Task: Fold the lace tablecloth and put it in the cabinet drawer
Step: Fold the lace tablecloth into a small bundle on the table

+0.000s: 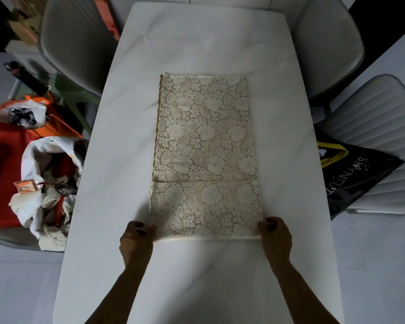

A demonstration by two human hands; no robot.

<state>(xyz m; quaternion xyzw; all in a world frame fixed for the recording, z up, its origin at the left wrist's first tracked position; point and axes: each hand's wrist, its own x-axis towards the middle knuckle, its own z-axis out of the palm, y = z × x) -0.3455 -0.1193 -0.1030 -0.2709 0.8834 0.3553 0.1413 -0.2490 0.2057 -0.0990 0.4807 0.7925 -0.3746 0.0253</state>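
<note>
The cream lace tablecloth lies folded into a long narrow strip down the middle of the white table, with a crease across it near my end. My left hand pinches the near left corner of the cloth. My right hand pinches the near right corner. Both corners rest at table level. No cabinet or drawer is in view.
Grey chairs stand at the far left and far right, and a white ribbed chair holds a black bag on the right. To the left of the table sits a heap of red, orange and white cloth and bags.
</note>
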